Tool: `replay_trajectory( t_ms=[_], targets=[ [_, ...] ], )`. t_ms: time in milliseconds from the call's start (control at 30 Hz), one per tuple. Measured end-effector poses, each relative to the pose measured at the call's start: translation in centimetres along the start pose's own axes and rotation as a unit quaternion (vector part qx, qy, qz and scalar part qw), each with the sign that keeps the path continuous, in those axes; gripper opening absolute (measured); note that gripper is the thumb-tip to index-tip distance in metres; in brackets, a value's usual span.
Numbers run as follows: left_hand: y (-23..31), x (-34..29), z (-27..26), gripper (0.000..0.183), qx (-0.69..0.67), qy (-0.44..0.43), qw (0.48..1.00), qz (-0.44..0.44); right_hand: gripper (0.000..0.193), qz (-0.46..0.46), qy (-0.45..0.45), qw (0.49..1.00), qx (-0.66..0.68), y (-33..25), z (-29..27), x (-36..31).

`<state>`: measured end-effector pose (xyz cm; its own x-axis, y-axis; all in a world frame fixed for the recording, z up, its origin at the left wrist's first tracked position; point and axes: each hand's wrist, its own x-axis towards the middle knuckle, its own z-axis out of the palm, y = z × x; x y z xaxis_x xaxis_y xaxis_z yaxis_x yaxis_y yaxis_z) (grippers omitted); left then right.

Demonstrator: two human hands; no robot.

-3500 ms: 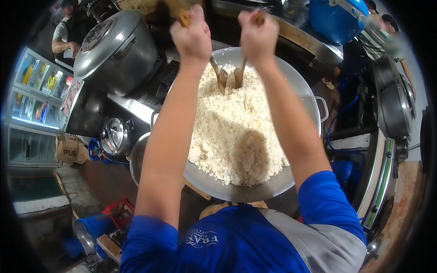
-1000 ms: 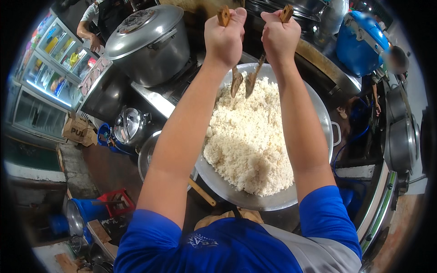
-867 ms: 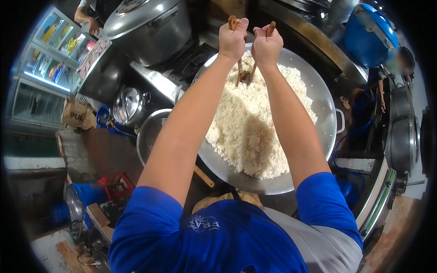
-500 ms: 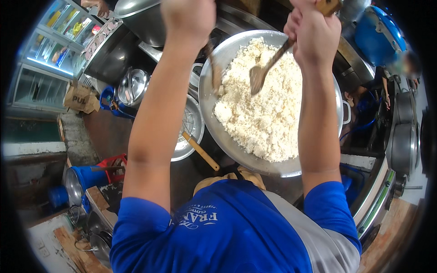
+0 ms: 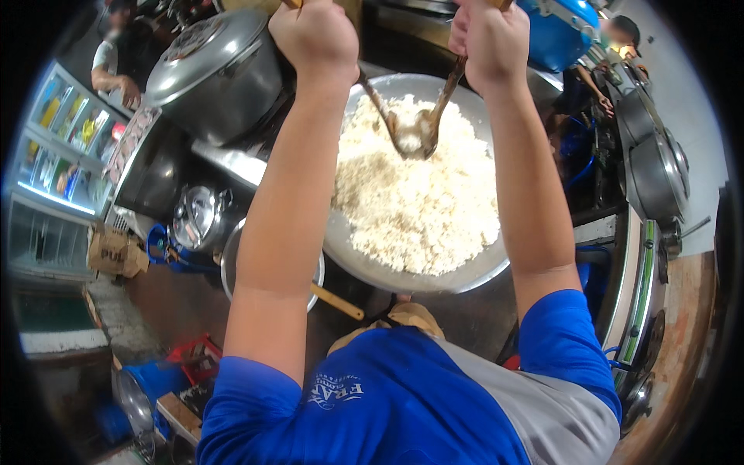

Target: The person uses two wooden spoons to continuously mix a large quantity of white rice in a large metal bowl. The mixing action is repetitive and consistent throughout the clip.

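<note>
A wide metal pan (image 5: 372,271) full of white cooked rice (image 5: 411,209) lies in front of me. My left hand (image 5: 319,39) is closed round the handle of a wooden paddle (image 5: 378,101), above the pan's far left rim. My right hand (image 5: 496,46) grips a second wooden paddle (image 5: 446,97) at the far right side. Both paddle heads meet in the rice near the far middle of the pan, with a small clump of rice between them. The upper ends of both handles are mostly hidden by my fists.
A big lidded pot (image 5: 232,85) stands at the far left. A metal bowl (image 5: 229,267) with a wooden-handled utensil (image 5: 337,301) is left of the pan. A blue container (image 5: 562,35) is far right. Other people (image 5: 116,70) stand at the far left and far right.
The two paddles, apart before, have come together in the rice. My right hand has moved left relative to the pan. The whole view has shifted, showing more of the lidded pot.
</note>
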<state>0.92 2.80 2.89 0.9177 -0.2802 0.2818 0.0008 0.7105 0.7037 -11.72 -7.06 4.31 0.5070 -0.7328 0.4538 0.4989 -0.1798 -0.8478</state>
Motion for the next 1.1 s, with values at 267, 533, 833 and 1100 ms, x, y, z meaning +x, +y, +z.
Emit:
replay_trajectory(
  t_ms=[267,533,833,1100],
  targets=[
    [-5.9,0.7,4.8,0.039,0.027,-0.093,0.995,0.003,0.029,-0.146,0.036,0.985,-0.078,0.5,-7.1,5.4],
    [-21.3,0.0,-1.3,0.042,0.226,-0.069,0.965,0.113,0.029,-0.086,0.112,0.989,-0.050,14.3,-10.3,2.5],
    [-11.0,4.2,3.5,0.040,0.191,-0.110,0.955,0.197,0.031,-0.081,0.042,0.994,-0.055,6.4,-5.2,8.1],
    [-19.6,4.8,-2.7,0.025,0.179,-0.130,0.975,0.025,0.028,-0.092,0.122,0.987,-0.058,21.3,-6.7,7.3]
  ],
)
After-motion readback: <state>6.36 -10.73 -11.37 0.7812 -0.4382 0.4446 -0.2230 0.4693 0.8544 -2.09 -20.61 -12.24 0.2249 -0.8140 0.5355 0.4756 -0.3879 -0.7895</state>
